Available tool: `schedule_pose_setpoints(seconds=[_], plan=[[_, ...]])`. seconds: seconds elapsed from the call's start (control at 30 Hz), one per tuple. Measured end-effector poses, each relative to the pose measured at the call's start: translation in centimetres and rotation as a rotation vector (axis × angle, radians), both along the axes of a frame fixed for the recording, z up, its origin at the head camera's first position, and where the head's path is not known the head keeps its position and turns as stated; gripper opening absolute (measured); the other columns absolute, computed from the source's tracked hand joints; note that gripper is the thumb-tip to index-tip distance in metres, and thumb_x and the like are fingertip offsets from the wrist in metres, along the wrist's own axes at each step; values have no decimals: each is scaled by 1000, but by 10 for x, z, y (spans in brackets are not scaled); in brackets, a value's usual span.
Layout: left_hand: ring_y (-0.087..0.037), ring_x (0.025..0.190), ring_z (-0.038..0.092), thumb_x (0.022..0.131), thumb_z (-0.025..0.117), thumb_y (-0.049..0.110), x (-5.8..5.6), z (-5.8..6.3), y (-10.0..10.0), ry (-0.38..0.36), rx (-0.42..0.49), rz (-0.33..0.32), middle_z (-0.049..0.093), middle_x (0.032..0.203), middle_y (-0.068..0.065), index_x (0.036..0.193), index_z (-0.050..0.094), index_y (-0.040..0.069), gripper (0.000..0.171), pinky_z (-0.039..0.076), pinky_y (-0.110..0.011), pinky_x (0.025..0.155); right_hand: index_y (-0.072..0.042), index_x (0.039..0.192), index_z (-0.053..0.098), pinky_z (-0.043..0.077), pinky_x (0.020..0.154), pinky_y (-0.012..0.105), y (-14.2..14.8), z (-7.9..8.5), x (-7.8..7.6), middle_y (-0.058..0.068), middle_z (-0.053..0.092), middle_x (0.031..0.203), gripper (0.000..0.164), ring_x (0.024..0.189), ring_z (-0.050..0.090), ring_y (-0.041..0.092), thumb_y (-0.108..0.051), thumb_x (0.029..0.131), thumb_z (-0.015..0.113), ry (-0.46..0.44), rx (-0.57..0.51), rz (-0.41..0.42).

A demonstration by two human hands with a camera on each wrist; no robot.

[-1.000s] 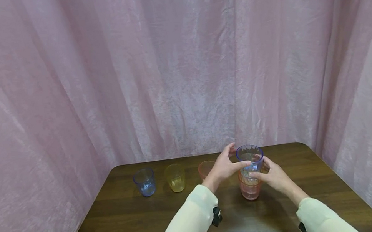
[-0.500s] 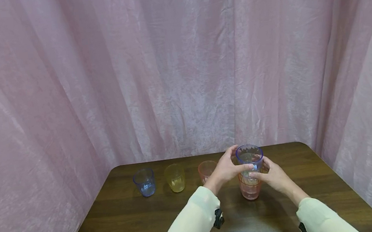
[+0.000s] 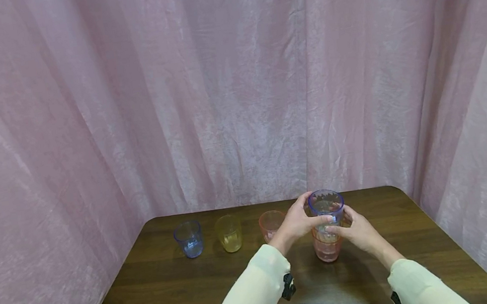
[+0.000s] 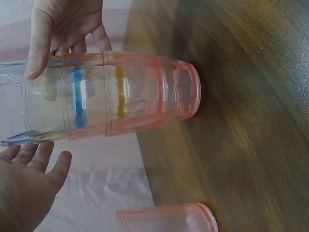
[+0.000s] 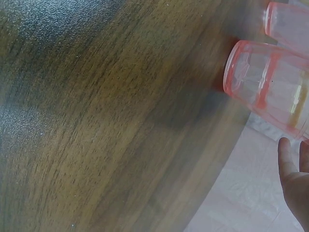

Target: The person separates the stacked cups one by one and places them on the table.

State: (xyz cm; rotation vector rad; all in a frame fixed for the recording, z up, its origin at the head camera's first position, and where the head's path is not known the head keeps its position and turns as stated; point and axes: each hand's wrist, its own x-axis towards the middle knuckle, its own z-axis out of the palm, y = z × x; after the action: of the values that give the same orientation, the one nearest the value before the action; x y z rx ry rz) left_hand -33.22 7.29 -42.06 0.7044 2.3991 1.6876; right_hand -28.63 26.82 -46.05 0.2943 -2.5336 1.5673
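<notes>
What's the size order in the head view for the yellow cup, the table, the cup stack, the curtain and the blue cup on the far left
1. Curtain
2. Table
3. Cup stack
Blue cup and yellow cup: smallest, too alike to rank.

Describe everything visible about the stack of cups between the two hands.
The stack of cups is see-through and shiny, like plastic or glass, reddish-pink below, with yellow and blue bands and a blue rim on top. It stands upright on the wooden table, narrowing downward. The right hand grips its upper part; the left hand spans it near the rim, contact unclear. The exact cup count is hidden.
</notes>
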Motion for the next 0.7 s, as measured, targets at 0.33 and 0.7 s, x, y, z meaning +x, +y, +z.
schedule_pose_setpoints(seconds=[0.33, 0.7], plan=[[-20, 129, 51, 77, 86, 39, 0, 1, 2, 23, -12, 11, 57, 138, 4, 149, 43, 19, 86, 40, -46, 108, -5, 153, 31, 41, 100, 64, 0, 2, 0, 25, 43, 148, 81, 133, 41, 48, -31, 90, 75, -3, 3, -7], [-18, 127, 53, 76, 85, 45, 3, -3, 3, 82, -49, 82, 59, 135, 6, 146, 48, 20, 83, 42, -43, 106, -4, 153, 31, 41, 100, 64, 0, 1, 1, 24, 43, 148, 81, 133, 41, 48, -31, 90, 75, -6, -4, -2]])
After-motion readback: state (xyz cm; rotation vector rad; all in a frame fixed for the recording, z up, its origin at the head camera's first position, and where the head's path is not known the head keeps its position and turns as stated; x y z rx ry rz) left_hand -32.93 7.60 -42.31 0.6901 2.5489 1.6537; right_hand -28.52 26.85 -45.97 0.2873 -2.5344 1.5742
